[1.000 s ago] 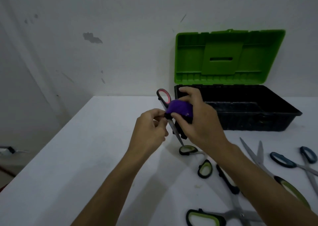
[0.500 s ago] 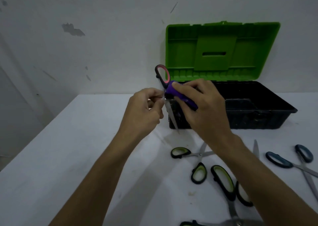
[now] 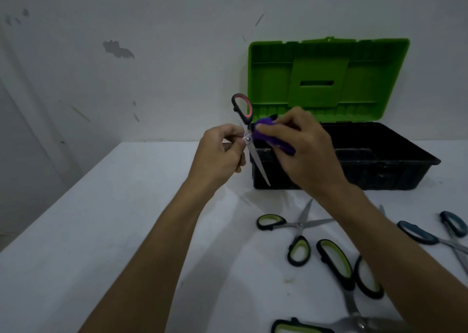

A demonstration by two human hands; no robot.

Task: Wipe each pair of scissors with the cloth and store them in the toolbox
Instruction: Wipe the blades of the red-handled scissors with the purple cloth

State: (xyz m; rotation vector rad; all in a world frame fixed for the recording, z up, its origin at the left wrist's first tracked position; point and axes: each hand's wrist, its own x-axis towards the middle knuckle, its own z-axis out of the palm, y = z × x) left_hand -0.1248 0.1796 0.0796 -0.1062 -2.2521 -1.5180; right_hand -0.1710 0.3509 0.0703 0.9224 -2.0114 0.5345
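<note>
While our left hand (image 3: 219,150) is pinching the red-handled scissors (image 3: 249,136) at the pivot, holding them above the desk (image 3: 101,231) with the blade pointing down, our right hand (image 3: 301,150) is gripping the purple cloth (image 3: 268,135) and pressing it against the scissors just beside the pivot. We are holding them in front of the open toolbox (image 3: 379,170), whose green lid (image 3: 326,79) is standing upright. Green-handled scissors (image 3: 296,234) and blue-handled scissors (image 3: 430,234) are lying on the desk to the right
</note>
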